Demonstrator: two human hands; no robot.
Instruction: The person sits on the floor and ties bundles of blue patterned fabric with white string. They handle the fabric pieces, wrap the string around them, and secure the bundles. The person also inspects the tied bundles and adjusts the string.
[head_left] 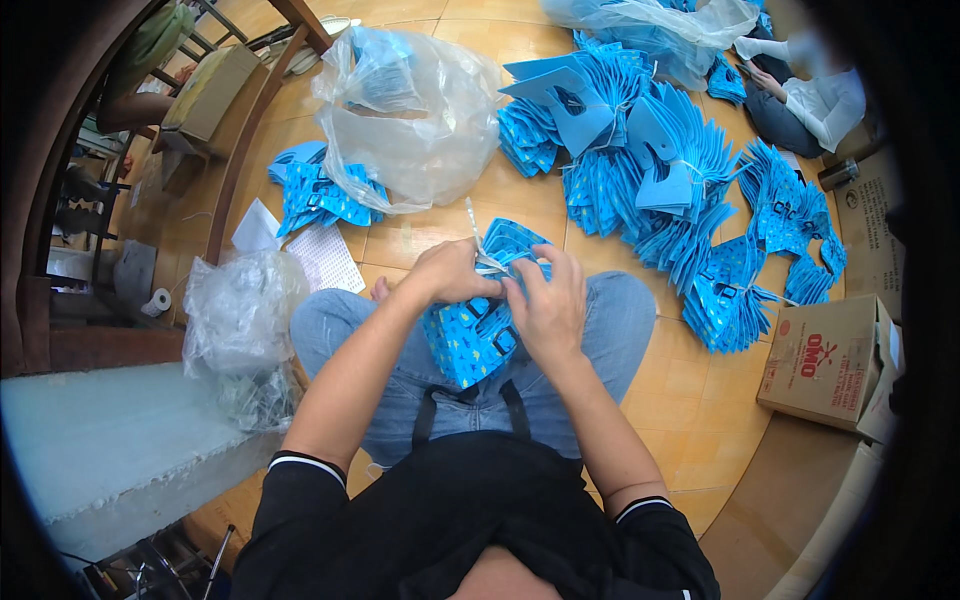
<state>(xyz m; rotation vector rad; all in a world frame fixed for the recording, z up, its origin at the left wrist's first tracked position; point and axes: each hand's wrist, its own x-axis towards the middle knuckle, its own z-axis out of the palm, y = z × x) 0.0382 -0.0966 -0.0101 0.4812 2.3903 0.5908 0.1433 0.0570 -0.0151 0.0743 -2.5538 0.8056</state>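
On my lap rests a bundle of flat blue patterned pieces (pixel 466 350) with dark-edged cutouts. A thin pale strip (pixel 472 215) runs across its upper part, one end sticking up. My left hand (pixel 447 272) is closed at the strip, its fingers bent in at the bundle's left side. From the right, my right hand (pixel 550 300) grips the bundle with thumb and fingers curled, the thumb close to the left fingertips. The fingers hide the exact spot where the strip crosses.
Tied fan-shaped blue bundles (pixel 690 190) cover the floor ahead right. A clear plastic bag (pixel 420 120) lies ahead, beside loose blue pieces (pixel 318 195). More clear plastic (pixel 240 315) is at left, a cardboard box (pixel 825 365) at right. Another person (pixel 825 105) sits far right.
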